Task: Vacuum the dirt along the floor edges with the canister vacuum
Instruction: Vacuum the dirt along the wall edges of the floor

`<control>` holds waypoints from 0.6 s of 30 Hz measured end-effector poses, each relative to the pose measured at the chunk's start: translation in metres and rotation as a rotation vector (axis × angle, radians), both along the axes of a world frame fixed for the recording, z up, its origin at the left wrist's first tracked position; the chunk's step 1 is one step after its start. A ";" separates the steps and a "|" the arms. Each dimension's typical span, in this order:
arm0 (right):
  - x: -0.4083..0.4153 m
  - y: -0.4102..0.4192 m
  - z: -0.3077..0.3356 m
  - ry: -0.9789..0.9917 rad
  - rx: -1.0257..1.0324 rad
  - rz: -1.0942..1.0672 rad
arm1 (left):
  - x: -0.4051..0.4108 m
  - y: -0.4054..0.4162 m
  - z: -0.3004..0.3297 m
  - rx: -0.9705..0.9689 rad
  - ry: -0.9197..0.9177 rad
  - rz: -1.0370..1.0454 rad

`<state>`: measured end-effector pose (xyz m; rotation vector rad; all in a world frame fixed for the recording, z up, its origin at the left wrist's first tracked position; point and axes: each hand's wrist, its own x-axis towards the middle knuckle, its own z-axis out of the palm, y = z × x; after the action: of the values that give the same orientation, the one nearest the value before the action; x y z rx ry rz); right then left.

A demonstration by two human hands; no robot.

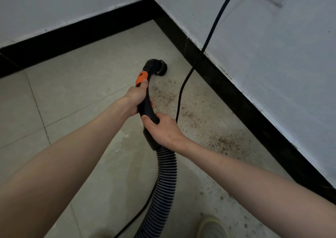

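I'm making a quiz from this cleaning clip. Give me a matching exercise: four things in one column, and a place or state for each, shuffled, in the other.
Things:
1. left hand
2. right hand
3. power cord
4. dirt

Places or states:
A. scattered on the floor beside the black baseboard
B. grips the handle just below the orange part
C. hangs down in front of the wall
D. grips the handle's lower end, just above the ribbed hose

Pairs: 1-B, 2-D, 3-C, 4-A
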<state>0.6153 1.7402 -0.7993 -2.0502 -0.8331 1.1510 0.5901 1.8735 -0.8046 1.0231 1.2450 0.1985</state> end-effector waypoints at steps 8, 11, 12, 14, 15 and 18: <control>-0.012 -0.018 0.001 0.006 0.001 -0.005 | -0.013 -0.015 0.003 -0.031 0.013 -0.060; -0.019 -0.024 0.005 -0.010 -0.006 -0.030 | -0.013 -0.020 0.004 -0.031 0.035 -0.102; -0.020 -0.027 0.005 -0.001 -0.007 -0.048 | -0.013 -0.022 0.004 -0.032 0.044 -0.119; -0.024 -0.033 0.006 0.026 -0.005 -0.088 | -0.011 -0.026 0.003 -0.026 0.067 -0.156; -0.025 -0.036 0.006 0.031 -0.006 -0.107 | -0.009 -0.028 0.003 -0.024 0.076 -0.181; -0.027 -0.042 0.006 0.030 -0.014 -0.163 | -0.001 -0.035 0.005 -0.027 0.083 -0.256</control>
<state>0.5884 1.6986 -0.7929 -2.0651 -0.6323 1.0976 0.5892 1.8385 -0.7993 1.1658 1.1748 -0.0587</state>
